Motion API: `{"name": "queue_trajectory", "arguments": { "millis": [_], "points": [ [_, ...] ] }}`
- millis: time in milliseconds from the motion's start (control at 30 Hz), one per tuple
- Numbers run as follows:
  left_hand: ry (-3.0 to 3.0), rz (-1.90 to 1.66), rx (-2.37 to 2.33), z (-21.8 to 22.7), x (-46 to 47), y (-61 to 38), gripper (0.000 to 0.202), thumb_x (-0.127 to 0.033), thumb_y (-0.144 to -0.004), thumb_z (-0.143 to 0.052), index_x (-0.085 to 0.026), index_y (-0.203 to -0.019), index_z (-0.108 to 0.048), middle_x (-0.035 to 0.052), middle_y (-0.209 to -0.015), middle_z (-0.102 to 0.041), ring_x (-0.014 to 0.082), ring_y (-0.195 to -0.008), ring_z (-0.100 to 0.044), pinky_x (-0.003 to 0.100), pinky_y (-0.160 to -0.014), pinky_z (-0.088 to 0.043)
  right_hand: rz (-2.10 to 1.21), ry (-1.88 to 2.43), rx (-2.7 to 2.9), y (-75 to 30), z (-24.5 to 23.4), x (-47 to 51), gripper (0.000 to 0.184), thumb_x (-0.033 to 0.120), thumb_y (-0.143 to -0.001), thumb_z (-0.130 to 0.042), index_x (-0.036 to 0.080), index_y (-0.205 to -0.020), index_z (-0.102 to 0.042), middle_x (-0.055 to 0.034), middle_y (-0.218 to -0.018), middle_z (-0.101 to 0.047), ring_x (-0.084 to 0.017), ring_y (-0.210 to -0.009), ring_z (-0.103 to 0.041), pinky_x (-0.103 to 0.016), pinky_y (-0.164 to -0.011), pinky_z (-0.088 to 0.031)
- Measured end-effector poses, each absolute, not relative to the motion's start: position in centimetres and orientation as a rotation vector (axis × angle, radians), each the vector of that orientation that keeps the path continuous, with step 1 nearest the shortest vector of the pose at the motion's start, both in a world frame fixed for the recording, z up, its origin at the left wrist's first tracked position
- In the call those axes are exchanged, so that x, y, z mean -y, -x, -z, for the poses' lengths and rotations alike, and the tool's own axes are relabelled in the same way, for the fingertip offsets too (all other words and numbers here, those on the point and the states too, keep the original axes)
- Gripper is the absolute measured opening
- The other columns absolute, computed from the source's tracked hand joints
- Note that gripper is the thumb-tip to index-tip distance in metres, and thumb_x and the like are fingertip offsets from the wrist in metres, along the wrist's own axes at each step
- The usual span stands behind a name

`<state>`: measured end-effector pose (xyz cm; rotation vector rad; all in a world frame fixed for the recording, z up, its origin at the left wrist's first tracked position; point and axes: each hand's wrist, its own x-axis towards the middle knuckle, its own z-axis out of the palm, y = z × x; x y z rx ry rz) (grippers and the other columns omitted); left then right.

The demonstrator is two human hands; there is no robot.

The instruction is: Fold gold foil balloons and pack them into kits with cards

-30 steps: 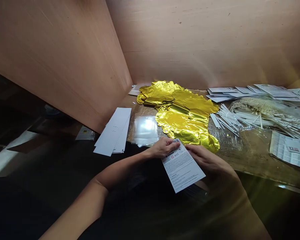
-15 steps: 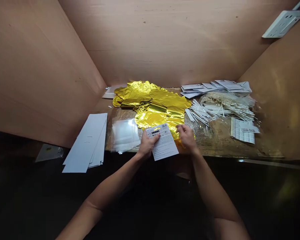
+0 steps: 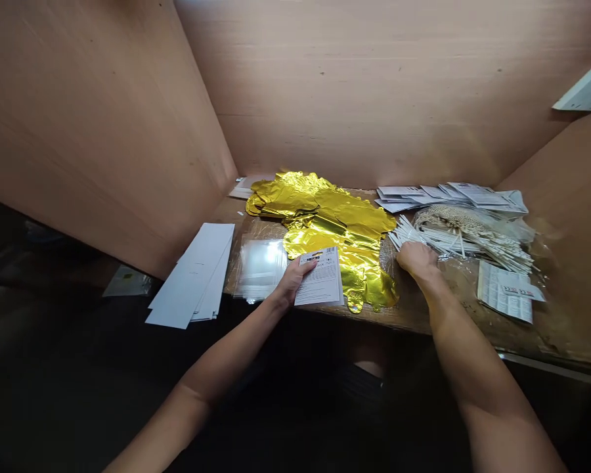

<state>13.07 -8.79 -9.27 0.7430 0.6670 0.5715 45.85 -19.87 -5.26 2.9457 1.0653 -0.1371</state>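
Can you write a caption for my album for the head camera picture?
A left hand holds a printed card on gold foil balloons, while a right hand sits by white sticks.

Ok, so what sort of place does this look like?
Probably a small hand-packing booth with plywood walls, where party balloon sets are put together. Deflated gold foil balloons, loose white sticks and printed cards lie in separate piles.
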Motion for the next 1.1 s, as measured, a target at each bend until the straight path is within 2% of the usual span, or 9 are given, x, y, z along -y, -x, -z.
{"name": "queue_trajectory", "arguments": {
  "millis": [100, 200, 367, 600, 733, 833, 933, 1033, 1100],
  "points": [
    [-0.703, -0.575, -0.658, 9.1, 8.6, -13.0, 0.043, -0.029, -0.073, -0.088, -0.014, -0.108, -0.068, 0.0072, -0.094, -0.078, 0.0177, -0.076, -0.073, 0.031, -0.077, -0.061, 0.183, -2.968, -1.06, -44.4, 4.5, 21.4, 0.027, 0.025, -0.09, -0.061, 0.006, -0.094, -0.08, -0.031, -0.098, -0.075, -0.038, -0.098, -0.074, -0.041, -0.081, -0.052],
    [-0.681, -0.584, -0.643, 8.9, 8.8, -13.0, 0.041, -0.027, -0.073, -0.087, -0.014, -0.107, -0.068, 0.0068, -0.092, -0.078, 0.0173, -0.075, -0.072, 0.03, -0.075, -0.06, 0.399, -2.99, -1.354, -40.0, 3.8, 23.1, 0.036, 0.036, -0.098, -0.05, 0.015, -0.082, -0.074, -0.0147, -0.08, -0.072, -0.025, -0.077, -0.068, -0.031, -0.069, -0.048],
    [-0.718, -0.616, -0.604, 8.6, 9.5, -13.1, 0.041, -0.032, -0.073, -0.088, -0.015, -0.104, -0.069, 0.0069, -0.093, -0.078, 0.018, -0.076, -0.071, 0.031, -0.076, -0.059, 1.5, -2.996, -2.031, -30.7, 3.3, 24.5, 0.043, 0.052, -0.094, -0.055, 0.022, -0.063, -0.056, 0.001, -0.059, -0.05, -0.015, -0.056, -0.043, -0.028, -0.054, -0.035],
    [-0.766, -0.565, -0.573, 8.9, 10.3, -12.6, 0.052, -0.041, -0.07, -0.092, -0.015, -0.108, -0.067, 0.0071, -0.095, -0.077, 0.0196, -0.077, -0.071, 0.033, -0.076, -0.058, 1.805, -3.124, -2.02, -27.3, 4.7, 23.7, 0.048, 0.067, -0.092, -0.064, 0.024, -0.07, -0.068, -0.0018, -0.065, -0.064, -0.025, -0.069, -0.063, -0.036, -0.069, -0.053],
    [-0.873, -0.701, -0.565, 9.8, 11.7, -11.8, 0.055, -0.041, -0.073, -0.091, -0.018, -0.113, -0.062, 0.0076, -0.106, -0.076, 0.0214, -0.089, -0.072, 0.034, -0.084, -0.058, 2.101, -3.387, -1.563, -25.6, 7.1, 24.2, 0.059, 0.081, -0.092, -0.055, 0.025, -0.089, -0.072, -0.0025, -0.065, -0.067, -0.025, -0.061, -0.064, -0.037, -0.059, -0.056],
    [-1.142, -0.809, -0.638, 10.0, 12.2, -10.2, 0.05, -0.042, -0.08, -0.086, -0.021, -0.116, -0.059, 0.0071, -0.105, -0.076, 0.0235, -0.092, -0.072, 0.034, -0.083, -0.057, 2.235, -3.235, -1.535, -23.7, 8.4, 24.8, 0.052, 0.074, -0.092, -0.063, 0.027, -0.112, -0.074, -0.0078, -0.096, -0.08, -0.031, -0.082, -0.075, -0.041, -0.069, -0.063],
    [-1.502, -0.755, -0.761, 9.5, 9.8, -6.7, 0.044, -0.043, -0.08, -0.086, -0.021, -0.113, -0.066, 0.0069, -0.098, -0.075, 0.0265, -0.091, -0.072, 0.035, -0.085, -0.054, 2.027, -3.327, -1.565, -22.5, 9.0, 25.4, 0.046, 0.068, -0.091, -0.069, 0.028, -0.114, -0.073, -0.0101, -0.112, -0.081, -0.036, -0.097, -0.077, -0.046, -0.079, -0.066],
    [-1.677, -0.895, -1.16, 8.5, 4.8, -2.0, 0.038, -0.04, -0.073, -0.092, -0.021, -0.096, -0.068, 0.0113, -0.101, -0.073, 0.0333, -0.11, -0.07, 0.037, -0.099, -0.05, 2.138, -3.365, -1.468, -22.5, 9.5, 25.8, 0.043, 0.064, -0.09, -0.071, 0.029, -0.116, -0.074, -0.0101, -0.115, -0.082, -0.037, -0.101, -0.078, -0.048, -0.082, -0.067],
    [-1.613, -0.925, -1.472, 8.2, 1.2, 0.5, 0.049, -0.032, -0.057, -0.101, -0.021, -0.085, -0.062, 0.0143, -0.098, -0.072, 0.04, -0.124, -0.064, 0.04, -0.105, -0.047, 2.394, -3.254, -1.383, -22.7, 9.9, 26.0, 0.044, 0.062, -0.088, -0.075, 0.03, -0.119, -0.074, -0.0099, -0.117, -0.082, -0.038, -0.101, -0.079, -0.049, -0.08, -0.068]
  ]
}}
